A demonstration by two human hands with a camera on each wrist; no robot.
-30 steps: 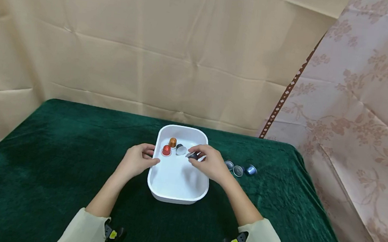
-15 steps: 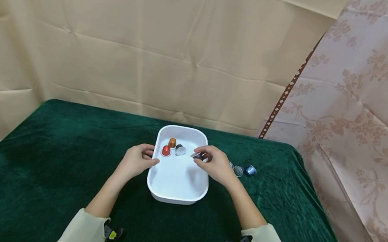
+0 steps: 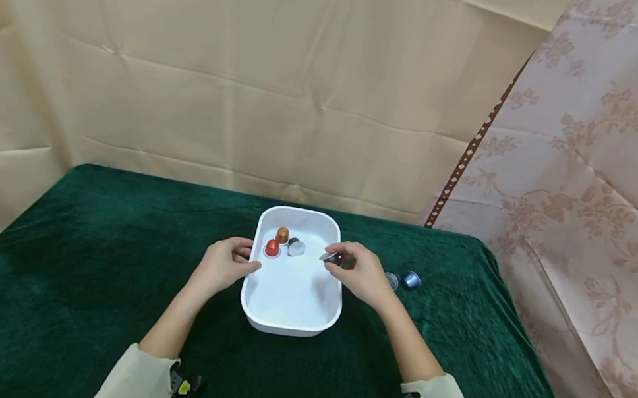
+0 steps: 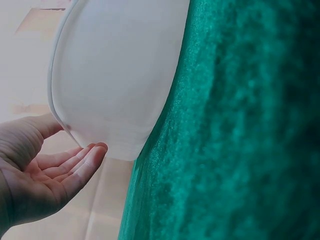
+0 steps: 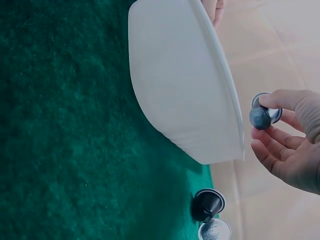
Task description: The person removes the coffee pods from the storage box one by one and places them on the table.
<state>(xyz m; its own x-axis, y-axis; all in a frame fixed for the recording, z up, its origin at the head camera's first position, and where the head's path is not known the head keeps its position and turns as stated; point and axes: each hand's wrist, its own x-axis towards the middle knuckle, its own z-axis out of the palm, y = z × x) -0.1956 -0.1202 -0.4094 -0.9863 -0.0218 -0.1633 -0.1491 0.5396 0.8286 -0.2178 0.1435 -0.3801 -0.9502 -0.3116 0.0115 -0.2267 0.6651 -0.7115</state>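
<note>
My left hand (image 3: 226,262) holds the left rim of a white plastic tray (image 3: 291,302), thumb on the rim and fingers against the outer wall (image 4: 120,75). My right hand (image 3: 362,273) pinches a dark coffee capsule with a silver rim (image 3: 331,257) above the tray's right side; the right wrist view shows this capsule (image 5: 261,118) between thumb and fingers, clear of the wall. Inside the tray, toward the back left, are an orange capsule (image 3: 282,235), a red capsule (image 3: 272,248) and a dark capsule on its side, pale lid (image 3: 297,248) showing.
Right of the tray, a silver-lidded capsule (image 3: 391,280) and a blue capsule (image 3: 412,279) lie on the green cloth (image 3: 127,248). The right wrist view shows a black capsule (image 5: 208,205) beside another capsule's silver lid (image 5: 215,230). Beige curtain (image 3: 220,80) hangs behind the table.
My right hand has drawn back rightward with the pinched capsule, from over the tray's inside to near its right rim, covering one capsule on the cloth. My left hand stays on the tray.
</note>
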